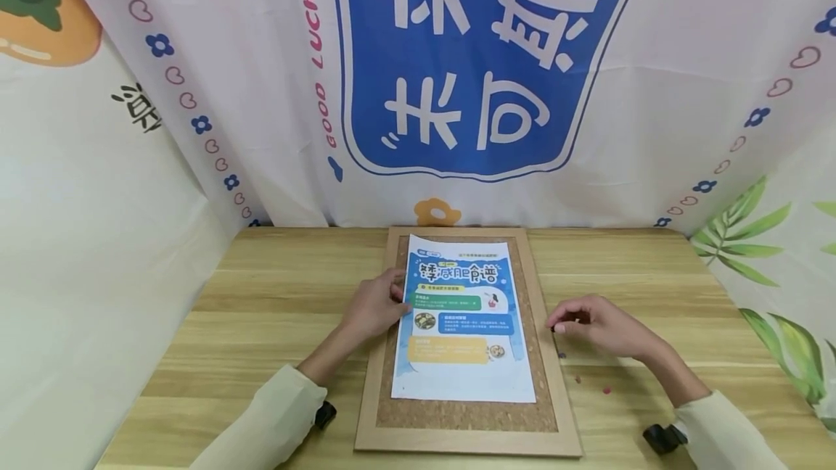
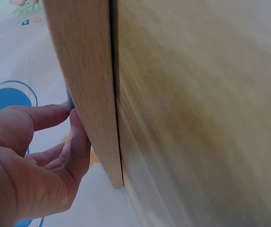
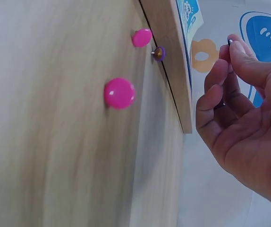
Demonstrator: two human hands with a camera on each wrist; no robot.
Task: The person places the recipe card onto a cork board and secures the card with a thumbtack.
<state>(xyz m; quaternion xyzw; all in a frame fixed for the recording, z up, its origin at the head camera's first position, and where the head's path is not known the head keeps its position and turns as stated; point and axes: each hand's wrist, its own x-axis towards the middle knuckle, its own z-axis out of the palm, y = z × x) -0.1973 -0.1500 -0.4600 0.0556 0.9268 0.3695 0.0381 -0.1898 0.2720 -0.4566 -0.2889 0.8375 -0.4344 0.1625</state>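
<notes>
A printed sheet (image 1: 464, 383) with blue, green and yellow panels lies on a wood-framed cork board (image 1: 483, 418). At the sheet's left edge, my left hand (image 1: 375, 303) pinches the paper between thumb and fingers, close over the frame. My right hand (image 1: 604, 325) is just beyond the board's right side, holding a small dark thumbtack (image 3: 230, 41) between thumb and index fingertip. Its other fingers are curled in the right wrist view. Beside the frame lie a pink thumbtack (image 3: 119, 93), a second pink tack (image 3: 142, 38) and a purple tack (image 3: 159, 53).
The wooden table (image 1: 261, 274) extends on both sides of the board. Behind it hangs a printed curtain (image 1: 261, 93) with a large blue sign, and the board's far edge is close to it. Patterned cloth (image 1: 771, 252) also stands along the right side.
</notes>
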